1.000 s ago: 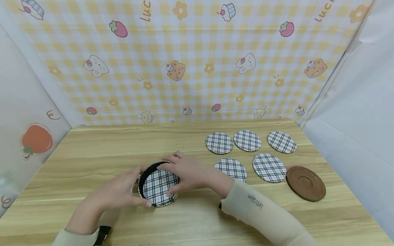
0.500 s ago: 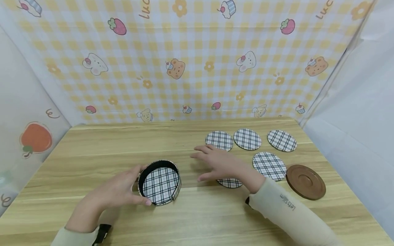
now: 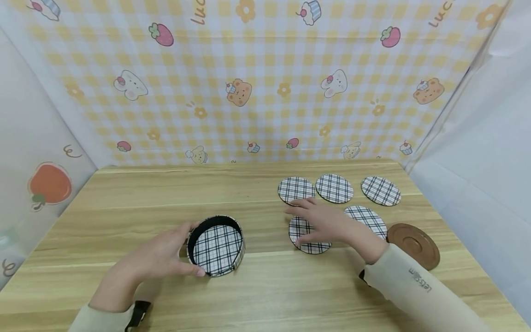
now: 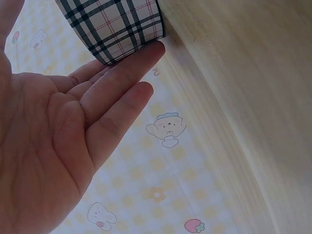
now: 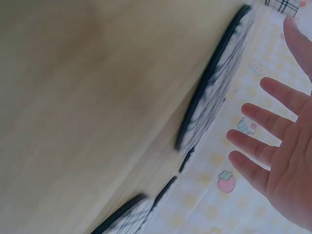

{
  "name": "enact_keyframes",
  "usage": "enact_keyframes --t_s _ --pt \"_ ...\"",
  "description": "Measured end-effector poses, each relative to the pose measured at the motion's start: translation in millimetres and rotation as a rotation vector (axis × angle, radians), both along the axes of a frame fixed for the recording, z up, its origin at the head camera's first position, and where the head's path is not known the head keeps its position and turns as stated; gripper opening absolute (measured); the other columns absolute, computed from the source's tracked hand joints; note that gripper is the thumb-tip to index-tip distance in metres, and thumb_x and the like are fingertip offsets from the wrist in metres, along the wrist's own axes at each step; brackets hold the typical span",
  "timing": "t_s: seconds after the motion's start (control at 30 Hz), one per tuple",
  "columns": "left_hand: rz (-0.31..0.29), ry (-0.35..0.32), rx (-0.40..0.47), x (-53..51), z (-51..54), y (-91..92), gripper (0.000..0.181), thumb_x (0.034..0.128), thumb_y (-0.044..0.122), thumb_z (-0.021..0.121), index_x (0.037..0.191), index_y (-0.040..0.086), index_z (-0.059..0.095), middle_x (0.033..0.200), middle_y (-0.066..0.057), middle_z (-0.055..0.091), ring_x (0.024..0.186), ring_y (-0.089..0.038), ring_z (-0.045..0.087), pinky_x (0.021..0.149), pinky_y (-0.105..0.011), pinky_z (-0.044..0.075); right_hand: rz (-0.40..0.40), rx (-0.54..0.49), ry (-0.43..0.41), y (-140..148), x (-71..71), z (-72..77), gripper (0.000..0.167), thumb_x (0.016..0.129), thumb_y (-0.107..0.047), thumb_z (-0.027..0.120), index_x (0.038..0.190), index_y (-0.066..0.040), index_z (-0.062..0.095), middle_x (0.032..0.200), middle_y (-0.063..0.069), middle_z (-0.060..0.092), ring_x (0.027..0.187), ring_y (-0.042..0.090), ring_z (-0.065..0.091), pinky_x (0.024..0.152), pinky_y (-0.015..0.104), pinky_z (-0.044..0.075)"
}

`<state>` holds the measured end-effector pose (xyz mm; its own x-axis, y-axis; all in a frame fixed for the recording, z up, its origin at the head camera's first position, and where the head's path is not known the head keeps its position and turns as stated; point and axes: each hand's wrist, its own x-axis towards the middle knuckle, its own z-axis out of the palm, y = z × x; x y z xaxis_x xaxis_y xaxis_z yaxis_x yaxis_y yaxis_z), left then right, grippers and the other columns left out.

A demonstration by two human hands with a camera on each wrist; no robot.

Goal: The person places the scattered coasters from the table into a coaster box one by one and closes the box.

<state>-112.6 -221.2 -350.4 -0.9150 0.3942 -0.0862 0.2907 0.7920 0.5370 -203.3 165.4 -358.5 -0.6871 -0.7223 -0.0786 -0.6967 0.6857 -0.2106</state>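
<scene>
At the left of the table, my left hand (image 3: 162, 258) holds a round plaid coaster holder (image 3: 241, 258) between thumb and fingers. The holder has a black inner wall, and a plaid coaster (image 3: 217, 249) lies flat inside. In the left wrist view, the fingers (image 4: 117, 80) rest along the holder's plaid side (image 4: 117, 27). My right hand (image 3: 327, 223) is spread over a round plaid coaster (image 3: 313, 246), partly covering it. The right wrist view shows this hand's fingers (image 5: 265, 119) apart and holding nothing, with a coaster (image 5: 219, 83) lying below.
Behind the right hand lie three more plaid coasters (image 3: 334, 189), and another plaid coaster (image 3: 367, 219) is partly behind the wrist. A brown round lid-like disc (image 3: 412, 242) sits at the right, partly under the sleeve. A patterned cloth (image 3: 265, 92) stands along the table's back edge.
My right hand has left the coaster holder and moved right to above the near coaster. A coaster now lies fully flat in the holder. My left hand has stayed put.
</scene>
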Motion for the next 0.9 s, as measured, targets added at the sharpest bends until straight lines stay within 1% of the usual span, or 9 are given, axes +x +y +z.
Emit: enact_keyframes --t_s 0.2,0.33,0.47,0.57,0.73,0.9 --pt "-0.002 -0.004 0.000 -0.4 0.2 0.1 0.108 0.0671 0.060 0.083 0.144 -0.001 0.038 0.139 -0.017 0.057 0.124 -0.034 0.058 0.102 -0.058 0.048 -0.011 0.002 -0.024 19 2.3 -3.8 0.081 0.078 -0.054 0.078 0.145 -0.019 0.049 0.153 0.008 0.044 0.140 0.033 0.040 0.107 0.053 0.046" --pt "-0.006 -0.005 0.013 -0.6 0.4 0.1 0.107 0.0672 0.058 0.084 0.143 -0.002 0.038 0.139 -0.017 0.057 0.123 -0.034 0.058 0.103 -0.058 0.047 0.000 0.003 -0.037 28 3.2 -5.1 0.081 0.075 -0.051 0.081 0.141 -0.014 0.053 0.151 0.009 0.046 0.139 0.032 0.041 0.105 0.051 0.048" --pt "-0.009 -0.007 0.022 -0.5 1.0 0.4 0.106 0.0670 0.057 0.085 0.142 -0.002 0.039 0.138 -0.017 0.057 0.124 -0.035 0.057 0.103 -0.058 0.047 0.007 -0.010 -0.066 36 4.4 -5.3 0.085 0.071 -0.049 0.084 0.140 -0.012 0.053 0.152 0.010 0.045 0.140 0.035 0.040 0.107 0.054 0.046" --pt "-0.008 -0.012 0.020 -0.3 1.6 0.7 0.107 0.0672 0.057 0.085 0.143 -0.003 0.038 0.139 -0.018 0.056 0.124 -0.036 0.057 0.103 -0.059 0.047 0.000 -0.015 -0.095 41 5.3 -6.1 0.086 0.071 -0.046 0.086 0.142 -0.013 0.052 0.154 0.011 0.042 0.142 0.038 0.037 0.108 0.056 0.044" --pt "-0.003 -0.008 -0.002 0.2 2.2 1.3 0.109 0.0669 0.058 0.084 0.143 -0.004 0.037 0.141 -0.021 0.055 0.126 -0.038 0.056 0.103 -0.059 0.046 -0.016 -0.008 -0.118 44 5.9 -8.6 0.085 0.071 -0.045 0.086 0.142 -0.016 0.051 0.156 0.013 0.040 0.143 0.040 0.035 0.109 0.059 0.042" --pt "-0.003 -0.003 -0.006 0.9 1.5 1.2 0.110 0.0670 0.059 0.084 0.143 -0.004 0.037 0.142 -0.021 0.054 0.128 -0.038 0.054 0.104 -0.059 0.046 -0.015 -0.012 -0.126 44 5.4 -10.1 0.082 0.072 -0.044 0.086 0.141 -0.016 0.052 0.155 0.014 0.040 0.142 0.040 0.035 0.108 0.057 0.043"
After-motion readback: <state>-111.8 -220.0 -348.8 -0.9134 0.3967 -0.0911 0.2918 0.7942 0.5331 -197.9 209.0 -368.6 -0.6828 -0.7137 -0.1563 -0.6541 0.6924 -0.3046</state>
